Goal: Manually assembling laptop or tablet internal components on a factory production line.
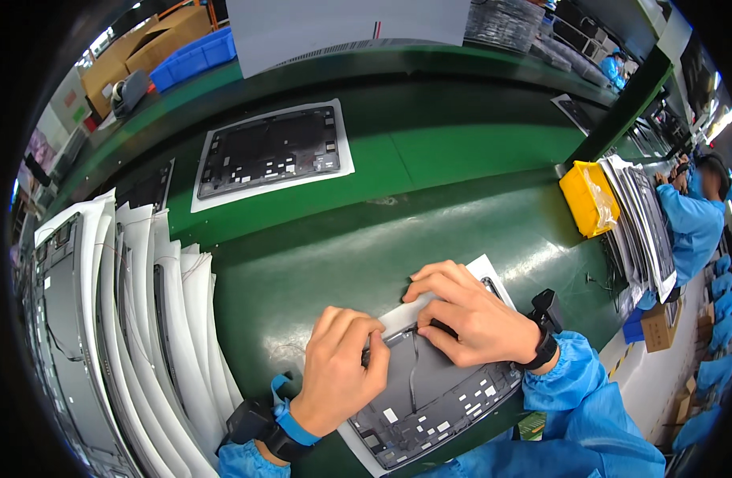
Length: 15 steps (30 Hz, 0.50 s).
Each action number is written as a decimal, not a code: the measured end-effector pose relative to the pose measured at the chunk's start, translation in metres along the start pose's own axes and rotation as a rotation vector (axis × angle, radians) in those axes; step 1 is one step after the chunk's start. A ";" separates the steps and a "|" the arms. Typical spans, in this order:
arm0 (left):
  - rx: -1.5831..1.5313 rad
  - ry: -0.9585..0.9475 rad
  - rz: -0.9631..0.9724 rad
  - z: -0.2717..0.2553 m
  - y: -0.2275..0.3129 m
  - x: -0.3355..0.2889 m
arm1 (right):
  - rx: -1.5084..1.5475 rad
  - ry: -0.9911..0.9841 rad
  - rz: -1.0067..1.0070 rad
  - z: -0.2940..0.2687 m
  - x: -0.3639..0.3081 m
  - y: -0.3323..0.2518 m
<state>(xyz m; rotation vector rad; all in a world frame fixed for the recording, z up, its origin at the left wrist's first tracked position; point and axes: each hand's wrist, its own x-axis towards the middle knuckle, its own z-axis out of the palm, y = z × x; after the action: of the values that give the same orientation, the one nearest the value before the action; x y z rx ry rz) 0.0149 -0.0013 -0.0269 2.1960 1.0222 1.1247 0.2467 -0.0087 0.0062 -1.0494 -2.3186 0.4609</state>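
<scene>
Head view shows the work in the lower middle of the frame: a grey panel [430,394], lying on a white sheet [398,319], rests on the green desk [318,263] close to the person. The left hand [338,370] sits at the panel's upper left corner with its fingers curled narrow, pinched on something small at the edge; what it pinches is too small to tell. The right hand [469,319] lies flat over the panel's upper edge, fingers spread a little and pressing down, with a thin dark cable [414,374] running from under them down across the panel. Both wrists carry dark bands.

As a judgement, the cable is being seated along the top edge and is not yet fully laid: its lower run curves loose over the panel. The rest of the panel, with its small white patches toward the lower right, looks untouched by either hand.

In the upper middle of the frame a second dark panel [270,151] on its own white sheet sits well apart on the desk. At the left edge a stack of panels in white sleeves [143,319] stands on end. A yellow bin [589,199] sits at the right, and beyond it a person in a blue coat [692,227] works at another stack.
</scene>
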 end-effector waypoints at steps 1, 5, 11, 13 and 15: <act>-0.002 -0.004 -0.001 0.000 0.000 0.001 | 0.010 0.007 0.002 0.001 0.000 0.000; -0.001 -0.017 -0.002 0.004 0.000 0.001 | 0.021 0.031 0.011 0.002 -0.002 0.006; 0.033 -0.026 0.040 0.004 0.001 0.005 | 0.025 0.053 0.026 0.004 -0.004 0.011; 0.027 -0.047 0.070 0.009 0.000 0.004 | 0.053 0.065 0.029 0.006 -0.006 0.019; 0.044 -0.093 0.115 0.007 0.003 0.006 | 0.085 0.077 0.038 0.006 -0.007 0.022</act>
<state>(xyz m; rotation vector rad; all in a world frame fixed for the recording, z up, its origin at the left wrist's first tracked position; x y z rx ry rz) 0.0244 0.0010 -0.0259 2.3448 0.8996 1.0469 0.2598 -0.0004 -0.0126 -1.0539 -2.1953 0.5196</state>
